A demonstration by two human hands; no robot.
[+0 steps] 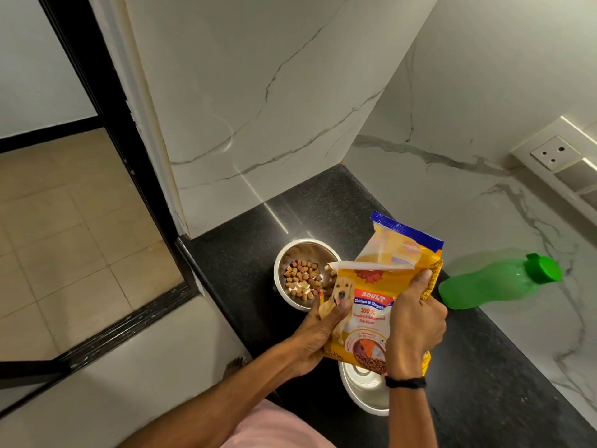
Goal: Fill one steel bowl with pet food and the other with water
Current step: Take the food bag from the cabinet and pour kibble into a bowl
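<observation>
Head view, looking down: the yellow pet food bag [381, 295] is tipped toward the far steel bowl [305, 274], its torn mouth just over the bowl's right rim. Brown kibble [302, 279] covers part of the bowl's bottom, and bare metal shows around it, so the fill looks partial.

Your left hand [318, 331] grasps the bag's lower left edge, thumb pressed across the printed dog. Your right hand [415, 321] grips the bag's right side, fingers wrapped behind it. Both hands are closed firmly on the bag.

A second steel bowl [363, 392] sits nearer to you, mostly hidden beneath the bag and your right wrist; what shows of it looks empty. A green water bottle [497, 281], cap on, lies on its side to the right, well apart from both bowls. All of it rests on a black stone desk [468, 367] that ends close to the left of the far bowl, with floor tiles [64, 221] below.

Risks, as a judgement: the bag's mouth is wide and floppy, so a steeper tilt could send kibble over the rim onto the desk or off its left edge to the floor. The near bowl lies directly under the bag, so stray pieces could drop into the bowl likely meant for water. Your right wrist hovers just above that bowl and could knock it when you lower the bag.
</observation>
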